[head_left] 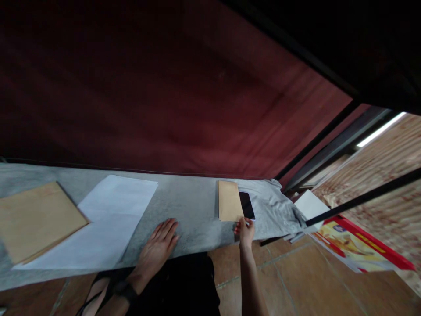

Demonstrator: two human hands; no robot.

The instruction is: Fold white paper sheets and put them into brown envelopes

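Observation:
My left hand [162, 239] lies palm down at the front edge of the grey cloth-covered table [187, 206], fingers stretched out, holding nothing. On the right, my right hand [245, 230] is closed in a pinch at the lower right corner of a small stack of brown envelopes [229, 202]. A dark phone [247, 205] lies against the stack's right side, partly covered by it, just above my fingers. To the left of my left hand is a large white sheet of paper [131, 199] with a fold line, partly under a stack of larger brown envelopes [41, 219].
A dark red fabric wall [184, 109] rises behind the table. Black metal bars [362, 199] cross the right side. Beyond the table's right end are a white sheet [311, 205] and a red and yellow printed box [358, 245] near the tiled floor [296, 281].

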